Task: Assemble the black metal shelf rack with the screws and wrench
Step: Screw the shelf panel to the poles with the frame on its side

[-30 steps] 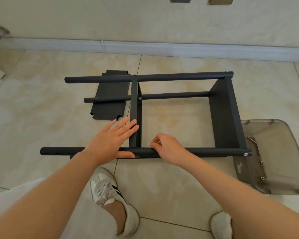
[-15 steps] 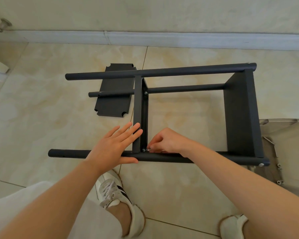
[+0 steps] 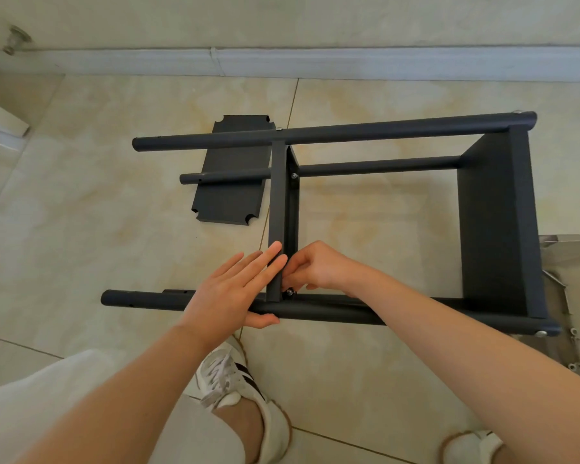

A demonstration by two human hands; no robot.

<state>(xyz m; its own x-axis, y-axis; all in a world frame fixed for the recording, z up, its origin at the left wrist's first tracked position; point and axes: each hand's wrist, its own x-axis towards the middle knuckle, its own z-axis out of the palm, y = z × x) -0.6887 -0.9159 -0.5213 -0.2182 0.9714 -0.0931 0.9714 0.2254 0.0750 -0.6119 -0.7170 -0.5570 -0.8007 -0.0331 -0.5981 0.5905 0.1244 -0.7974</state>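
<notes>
**Both hands meet at the rack's near corner joint**

The left hand lies flat, fingers straight and close together, across the near tube of the rack. Its fingertips touch the edge of the middle shelf panel, and the thumb presses the tube's near side. Just at its 3 o'clock, the right hand has its fingers curled and bunched, pinching the screw where panel meets tube. Those fingertips sit half hidden behind the panel's edge, so the exact grip is hard to make out.

The rack lies on its side on the floor, mid-view. A loose shelf panel lies flat at 11 o'clock of the hands, partly under two tubes. At 3 o'clock a clear tray of small hardware is cut off by the picture's edge and partly covered by the rack's end panel. Bare tile lies open at 9 o'clock and toward the baseboard at 12.
</notes>
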